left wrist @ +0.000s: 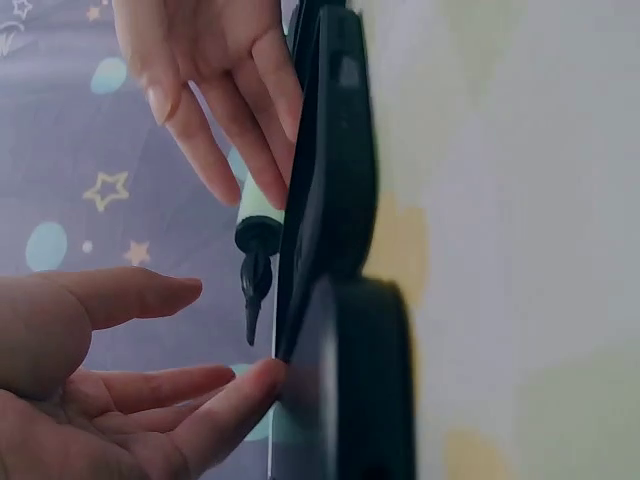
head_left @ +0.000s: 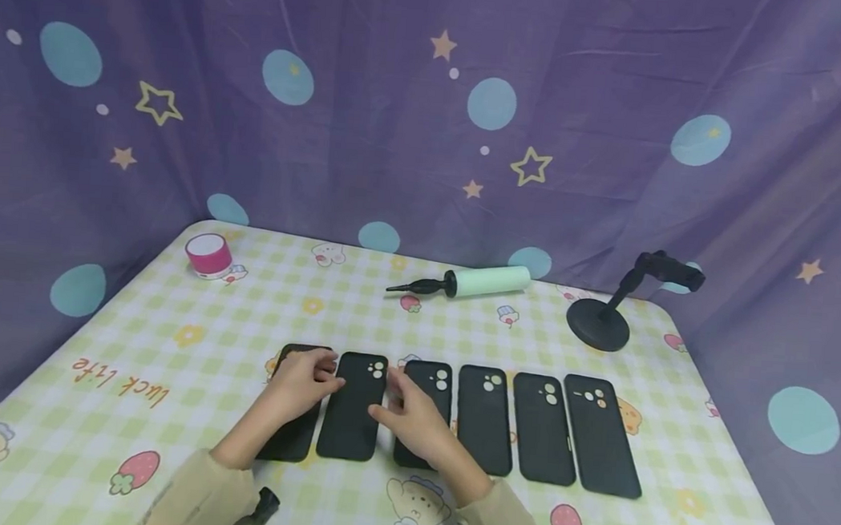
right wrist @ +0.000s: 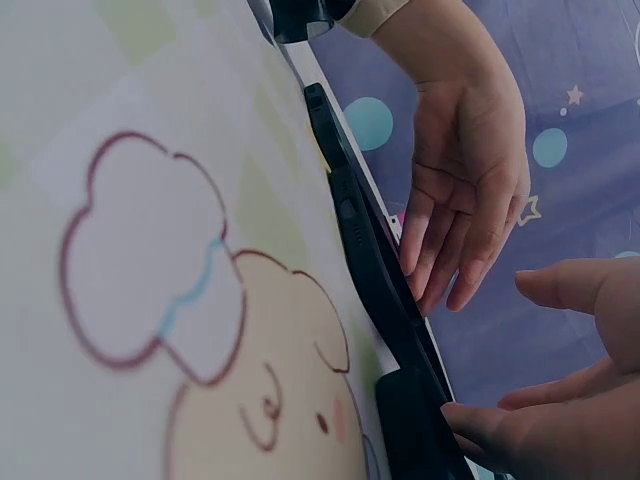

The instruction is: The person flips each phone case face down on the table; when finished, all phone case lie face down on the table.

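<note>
At the far left of the tabletop [head_left: 172,311], which wears a green-and-yellow checked cloth printed with cartoon figures, stands a small round pink-and-white speaker [head_left: 208,255]. Nearer the person, six matte black rectangular phone cases lie face down in a row, side by side, each with round camera cut-outs at its far end.

The left hand [head_left: 302,384] rests with relaxed, nearly straight fingers on the leftmost black case [head_left: 288,439], covering its upper half; its fingertips reach the near edge of the second black case [head_left: 352,407]. In the left wrist view a fingertip [left wrist: 262,380] touches that case's edge. The second case lies flat between the two hands, uncovered, with three pale cut-outs at its top right corner.

The right hand [head_left: 414,419] lies over the third black case [head_left: 431,380], fingers loosely spread and pointing toward the second case; it grips nothing. The two hands are apart, one on each side of the second case.

Further right the remaining three black cases [head_left: 540,426] lie untouched. Behind the row lies a pale green cylindrical hand pump with a black nozzle [head_left: 473,283], and at the far right stands a black round-based phone stand [head_left: 609,310] with an angled arm. A purple curtain with stars and blue dots [head_left: 429,118] hangs behind.
</note>
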